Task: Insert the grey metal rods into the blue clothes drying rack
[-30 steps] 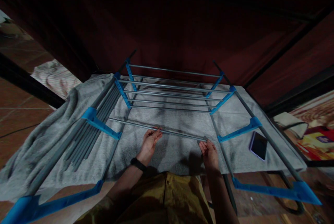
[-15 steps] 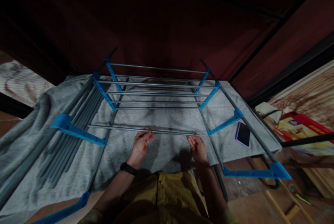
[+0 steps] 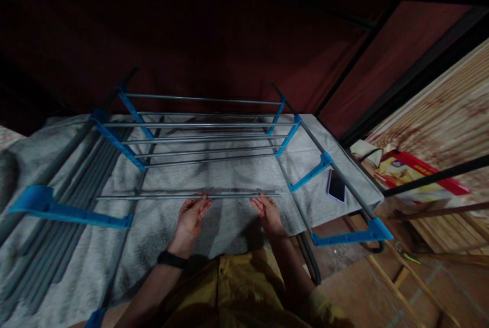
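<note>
A long grey metal rod [image 3: 153, 197] lies level in front of me, just above a grey towel [image 3: 229, 218]. My left hand [image 3: 190, 216] grips it near the middle, fingers curled over it. My right hand [image 3: 267, 211] holds it closer to its right end, fingers pinched on the rod. The rod's right tip ends short of the blue plastic bracket [image 3: 310, 172] of a clothes drying rack [image 3: 206, 129]. Its left end reaches toward the blue bracket [image 3: 69, 211] on the left.
Several loose grey rods [image 3: 64, 216] lie on the towel at the left. A phone [image 3: 336, 186] rests on the towel's right edge. A red and yellow box [image 3: 412, 172] and wooden slats [image 3: 428, 246] are on the floor at right. A dark red curtain hangs behind.
The view has swung right, so the rack and rod sit further left in the picture. Both hands keep their hold on the rod, which now lies more level.
</note>
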A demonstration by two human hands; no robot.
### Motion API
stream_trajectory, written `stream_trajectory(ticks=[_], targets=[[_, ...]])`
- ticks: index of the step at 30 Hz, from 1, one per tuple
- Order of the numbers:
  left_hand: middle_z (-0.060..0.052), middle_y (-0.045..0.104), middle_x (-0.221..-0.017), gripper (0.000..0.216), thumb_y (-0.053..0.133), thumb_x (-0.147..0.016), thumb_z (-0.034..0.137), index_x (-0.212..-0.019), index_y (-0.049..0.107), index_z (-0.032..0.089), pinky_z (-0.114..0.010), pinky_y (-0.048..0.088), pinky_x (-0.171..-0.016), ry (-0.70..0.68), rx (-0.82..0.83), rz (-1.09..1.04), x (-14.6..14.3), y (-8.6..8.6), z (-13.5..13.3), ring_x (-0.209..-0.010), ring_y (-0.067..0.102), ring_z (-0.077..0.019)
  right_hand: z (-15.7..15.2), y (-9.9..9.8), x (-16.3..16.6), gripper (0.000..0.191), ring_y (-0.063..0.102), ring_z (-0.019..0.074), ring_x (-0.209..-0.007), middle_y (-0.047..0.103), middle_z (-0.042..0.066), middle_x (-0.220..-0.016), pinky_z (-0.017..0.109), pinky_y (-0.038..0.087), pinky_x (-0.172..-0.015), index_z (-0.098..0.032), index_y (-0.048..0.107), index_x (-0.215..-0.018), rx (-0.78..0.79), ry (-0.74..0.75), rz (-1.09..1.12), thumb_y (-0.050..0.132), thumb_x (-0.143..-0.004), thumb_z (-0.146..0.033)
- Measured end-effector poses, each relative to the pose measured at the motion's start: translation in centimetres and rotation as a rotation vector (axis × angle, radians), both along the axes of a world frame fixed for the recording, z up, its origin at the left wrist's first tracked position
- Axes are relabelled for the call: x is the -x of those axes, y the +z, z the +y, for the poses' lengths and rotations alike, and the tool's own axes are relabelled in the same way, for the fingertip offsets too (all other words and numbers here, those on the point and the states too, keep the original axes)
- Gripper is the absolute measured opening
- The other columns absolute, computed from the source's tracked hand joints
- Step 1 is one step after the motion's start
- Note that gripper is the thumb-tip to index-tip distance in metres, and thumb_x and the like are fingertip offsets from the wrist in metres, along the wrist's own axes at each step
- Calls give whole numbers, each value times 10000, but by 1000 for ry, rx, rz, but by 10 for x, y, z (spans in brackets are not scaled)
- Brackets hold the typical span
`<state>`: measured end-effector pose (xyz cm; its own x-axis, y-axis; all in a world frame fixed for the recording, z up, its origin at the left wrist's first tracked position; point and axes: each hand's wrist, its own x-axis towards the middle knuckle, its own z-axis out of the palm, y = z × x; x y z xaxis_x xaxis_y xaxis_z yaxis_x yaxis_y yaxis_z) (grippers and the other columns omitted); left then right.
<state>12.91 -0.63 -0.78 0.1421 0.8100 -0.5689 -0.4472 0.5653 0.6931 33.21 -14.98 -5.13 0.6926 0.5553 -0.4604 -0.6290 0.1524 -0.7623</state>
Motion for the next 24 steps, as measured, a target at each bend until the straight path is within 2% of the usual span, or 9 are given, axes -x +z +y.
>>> stream_trajectory(ticks=[5, 10, 18, 24], targets=[[-4, 841, -832, 276, 905, -793, 0, -785, 714, 198, -269, 670, -808, -13, -17, 0, -1, 0, 1, -736, 811, -149, 2, 4, 4, 369, 820, 267, -1017, 802, 7, -881, 441, 675, -1038, -289, 669, -864, 11, -11, 26, 978, -725, -436], [-28, 851, -846, 262, 864, -822, -12, -794, 708, 196, -259, 671, -757, -34, 5, -17, -7, 4, -5, -738, 823, -159, 4, 5, 6, 287, 811, 273, -1034, 798, -5, -862, 486, 663, -1073, -310, 653, -837, 14, 16, -10, 911, -776, -416], [-32, 845, -825, 254, 908, -809, 28, -882, 731, 196, -267, 678, -752, -63, -10, -12, -10, 3, -10, -763, 842, -182, 6, 4, 9, 269, 832, 241, -992, 825, -23, -871, 413, 700, -981, -299, 679, -857, 11, 16, 27, 917, -776, -393], [0, 822, -793, 269, 877, -820, 9, -869, 705, 210, -280, 673, -777, 3, -18, 6, -5, 0, -4, -745, 828, -173, -7, 1, -2, 346, 838, 229, -941, 810, -18, -856, 374, 709, -949, -275, 671, -901, 25, -35, -4, 945, -767, -440]])
